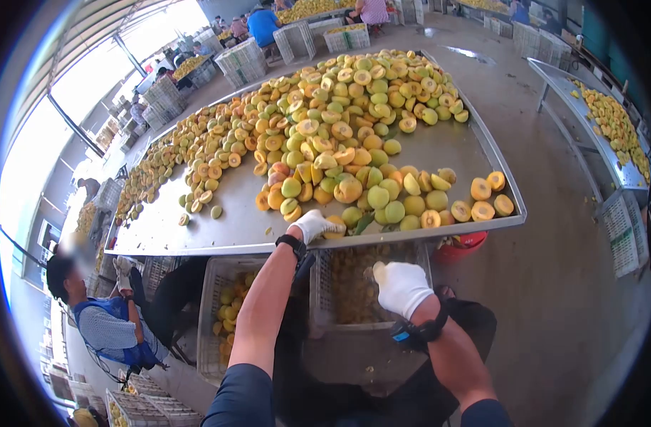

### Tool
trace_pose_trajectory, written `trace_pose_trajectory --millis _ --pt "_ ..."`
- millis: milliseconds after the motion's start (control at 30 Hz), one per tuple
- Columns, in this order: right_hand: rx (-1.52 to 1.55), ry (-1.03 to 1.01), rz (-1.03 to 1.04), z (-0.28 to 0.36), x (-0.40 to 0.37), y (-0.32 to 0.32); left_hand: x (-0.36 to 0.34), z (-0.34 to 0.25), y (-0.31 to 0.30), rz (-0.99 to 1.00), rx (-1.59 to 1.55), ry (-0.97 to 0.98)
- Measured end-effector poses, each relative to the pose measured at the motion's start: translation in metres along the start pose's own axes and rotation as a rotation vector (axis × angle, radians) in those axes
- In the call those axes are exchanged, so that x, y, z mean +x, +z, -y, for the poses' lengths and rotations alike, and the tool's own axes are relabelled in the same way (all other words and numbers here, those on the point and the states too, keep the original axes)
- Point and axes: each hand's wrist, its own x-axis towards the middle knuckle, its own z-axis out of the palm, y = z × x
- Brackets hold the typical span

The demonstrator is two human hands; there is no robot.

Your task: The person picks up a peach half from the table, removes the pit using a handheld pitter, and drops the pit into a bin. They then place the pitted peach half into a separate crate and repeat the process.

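Note:
My left hand (314, 226), in a white glove, is at the near edge of the metal table (240, 213). Its fingers are closed around a yellow peach (334, 227) at the front of the heap. My right hand (402, 287), also gloved in white, is curled into a fist over a plastic crate (325, 299) below the table edge. What it grips is hidden, though a small dark bit shows by the thumb. A large heap of peaches (339, 132), many cut in half, covers much of the table. Several halves (482, 208) lie at its right corner.
Another crate (210, 341) with peaches stands left of my knees. A red bucket (462, 248) is under the table's right side. A co-worker (112, 320) sits at the left. A second table (553, 78) with fruit stands at right, near stacked crates (624, 231).

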Motion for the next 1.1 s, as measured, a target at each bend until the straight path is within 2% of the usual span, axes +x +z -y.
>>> trace_pose_trajectory --millis 100,167,200,233,267,300,367,433,500,567,633,667,767,833,967,1033,1100 --pt "0.016 -0.017 -0.009 0.003 -0.002 -0.003 -0.028 -0.025 0.009 -0.210 0.360 0.100" --pt "0.056 -0.036 -0.020 0.001 0.001 0.000 -0.023 -0.011 0.013 -0.376 0.087 0.143" --pt "0.056 -0.034 -0.007 0.002 0.000 0.001 -0.029 -0.008 0.013 -0.355 -0.304 0.116" --pt "0.087 -0.036 -0.083 0.004 0.000 0.001 -0.060 -0.019 0.007 -0.236 -0.670 0.101" --pt "0.121 -0.039 -0.160 0.008 0.001 0.001 -0.073 -0.017 0.010 -0.177 -0.872 0.114" --pt "0.128 -0.044 -0.149 0.012 0.001 0.002 -0.083 -0.014 0.016 -0.119 -1.073 0.124" --pt "0.236 -0.092 -0.263 0.020 0.003 0.004 -0.100 -0.008 0.026 -0.061 -1.278 0.101" --pt "0.261 -0.109 -0.265 0.026 0.007 0.012 -0.124 -0.010 0.031 -0.050 -1.324 0.128" --pt "0.295 -0.129 -0.290 0.032 0.009 0.015 -0.140 -0.013 0.031 0.058 -1.439 0.229" --pt "0.304 -0.145 -0.301 0.037 0.013 0.024 -0.144 -0.017 0.035 0.041 -1.416 0.259" --pt "0.305 -0.158 -0.318 0.041 0.017 0.027 -0.140 -0.027 0.044 -0.069 -1.517 0.229" --pt "0.307 -0.145 -0.311 0.043 0.020 0.028 -0.129 -0.020 0.051 -0.088 -1.526 0.288" --pt "0.324 -0.124 -0.315 0.046 0.024 0.031 -0.133 -0.030 0.053 -0.002 -1.607 0.367" --pt "0.356 -0.160 -0.448 0.046 0.026 0.033 -0.135 -0.033 0.050 0.019 -1.637 0.362" --pt "0.353 -0.166 -0.417 0.045 0.028 0.029 -0.132 -0.030 0.052 0.002 -1.641 0.388" --pt "0.354 -0.109 -0.306 0.047 0.026 0.026 -0.133 -0.029 0.051 0.014 -1.660 0.377" --pt "0.374 -0.099 -0.300 0.047 0.026 0.028 -0.132 -0.029 0.051 0.029 -1.675 0.366"
